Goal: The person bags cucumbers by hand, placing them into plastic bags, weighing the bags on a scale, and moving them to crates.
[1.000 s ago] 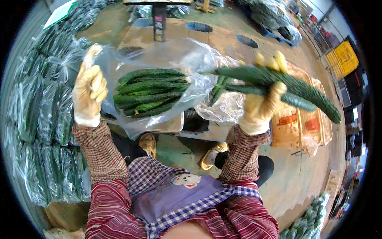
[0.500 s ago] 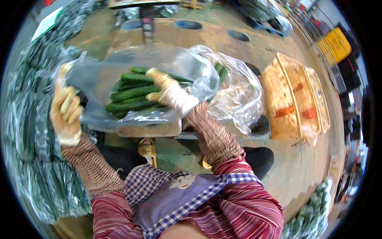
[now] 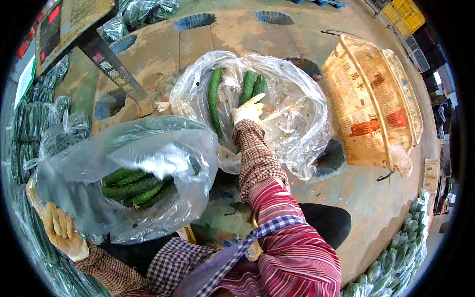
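My left hand (image 3: 63, 231), in a pale work glove, is closed on the left edge of a clear plastic bag (image 3: 74, 171). Several dark green cucumbers (image 3: 136, 190) lie inside this bag. Ahead and to the right, another clear plastic bag (image 3: 292, 119) lies spread wide, with one long cucumber (image 3: 213, 99) at its left side and two shorter-looking cucumbers (image 3: 248, 88) near its middle. My gloved right hand (image 3: 249, 110) is over this spread bag, at the near ends of the two, its fingers apart; the palm side is hidden.
A worn orange-yellow plastic crate (image 3: 363, 104) stands at the right. At the upper left is a scale's display on a post (image 3: 114, 67). Bagged cucumbers are stacked along the left (image 3: 29, 128) and at the lower right (image 3: 401, 247). Round holes (image 3: 195, 21) pierce the platform.
The filled bag has come nearer and to the left, with my left hand holding its edge. My right hand has left the cucumbers in it and moved to those in the spread bag.
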`<state>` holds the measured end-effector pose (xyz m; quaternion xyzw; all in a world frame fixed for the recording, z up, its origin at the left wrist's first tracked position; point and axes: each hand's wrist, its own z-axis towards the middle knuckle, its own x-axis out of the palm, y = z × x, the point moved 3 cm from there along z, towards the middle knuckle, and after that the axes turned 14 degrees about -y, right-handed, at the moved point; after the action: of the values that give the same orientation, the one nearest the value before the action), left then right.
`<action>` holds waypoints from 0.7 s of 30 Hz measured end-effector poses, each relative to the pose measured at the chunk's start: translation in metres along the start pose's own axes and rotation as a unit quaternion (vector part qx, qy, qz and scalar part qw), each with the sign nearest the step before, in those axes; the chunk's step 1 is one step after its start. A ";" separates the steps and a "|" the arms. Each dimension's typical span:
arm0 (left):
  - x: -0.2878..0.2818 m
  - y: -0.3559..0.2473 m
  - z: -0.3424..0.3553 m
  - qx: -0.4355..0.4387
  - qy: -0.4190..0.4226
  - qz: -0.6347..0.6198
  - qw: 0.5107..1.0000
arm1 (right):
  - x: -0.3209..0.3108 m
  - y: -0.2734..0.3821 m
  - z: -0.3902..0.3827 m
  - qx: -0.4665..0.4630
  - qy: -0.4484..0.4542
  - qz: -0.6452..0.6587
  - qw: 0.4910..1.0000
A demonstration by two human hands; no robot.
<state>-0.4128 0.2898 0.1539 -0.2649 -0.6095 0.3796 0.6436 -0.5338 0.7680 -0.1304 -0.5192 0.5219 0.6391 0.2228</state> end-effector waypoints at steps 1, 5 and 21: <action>0.001 -0.001 -0.002 0.014 -0.017 0.016 1.000 | 0.000 0.000 0.003 0.017 0.019 -0.006 1.000; -0.009 0.005 0.004 0.001 -0.062 0.011 0.998 | 0.006 -0.032 0.027 0.130 0.097 0.317 0.935; 0.027 -0.003 -0.020 -0.040 0.030 -0.054 0.997 | -0.297 0.029 -0.160 -0.158 0.525 0.818 0.175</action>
<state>-0.3937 0.3123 0.1701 -0.2689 -0.6177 0.3117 0.6701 -0.3816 0.6901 0.1619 -0.0342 0.5322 0.1038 -0.8395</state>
